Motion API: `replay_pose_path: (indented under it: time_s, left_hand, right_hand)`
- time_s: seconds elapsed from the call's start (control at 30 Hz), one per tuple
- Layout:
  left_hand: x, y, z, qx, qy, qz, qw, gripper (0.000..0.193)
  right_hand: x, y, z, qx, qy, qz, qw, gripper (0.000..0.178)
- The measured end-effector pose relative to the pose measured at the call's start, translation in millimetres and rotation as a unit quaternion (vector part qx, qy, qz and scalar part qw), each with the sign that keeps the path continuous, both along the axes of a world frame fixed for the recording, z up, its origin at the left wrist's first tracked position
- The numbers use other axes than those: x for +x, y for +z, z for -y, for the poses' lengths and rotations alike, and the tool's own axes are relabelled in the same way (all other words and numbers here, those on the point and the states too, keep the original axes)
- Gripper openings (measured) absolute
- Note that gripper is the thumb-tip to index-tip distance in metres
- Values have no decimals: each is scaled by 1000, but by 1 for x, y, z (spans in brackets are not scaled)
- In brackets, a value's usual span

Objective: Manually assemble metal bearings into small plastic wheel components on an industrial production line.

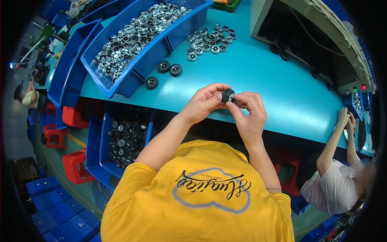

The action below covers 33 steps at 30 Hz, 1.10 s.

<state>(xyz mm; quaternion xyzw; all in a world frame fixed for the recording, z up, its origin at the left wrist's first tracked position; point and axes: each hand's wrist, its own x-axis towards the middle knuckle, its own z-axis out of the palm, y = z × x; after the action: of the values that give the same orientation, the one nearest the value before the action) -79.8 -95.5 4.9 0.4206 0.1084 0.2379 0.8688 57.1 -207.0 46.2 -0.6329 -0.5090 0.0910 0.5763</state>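
Over the front edge of the turquoise table (278,97), both my hands meet at one small wheel. My left hand (204,104) is closed round its black tyre (228,95). The fingers of my right hand (250,114) pinch a shiny silver hub (231,99) at the tyre's right side; how far the hub sits inside is too small to tell. Three black wheels with silver centres (175,70) lie on the table to the left. Beyond them is a loose group of silver and black hubs (215,49).
A blue bin (151,54) heaped with hubs stands at the back left. Below the table a blue crate (105,150) holds several wheels. A pale open-fronted housing (254,20) with black tyres is at the far right. Red stools (76,166) and a co-worker (332,187) flank me.
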Motion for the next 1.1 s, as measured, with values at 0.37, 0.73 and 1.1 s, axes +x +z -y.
replay_pose_path:
  time_s: [0.37,0.73,1.1]
  left_hand:
    - [6,5,8,93,39,-73,992,40]
    - [6,1,12,69,121,-80,987,27]
    - [6,1,11,89,141,-106,980,20]
  right_hand:
    - [-4,-3,-3,-50,28,34,998,35]
    - [10,-13,1,-125,127,-321,930,50]
    - [0,-27,0,-93,152,-396,901,43]
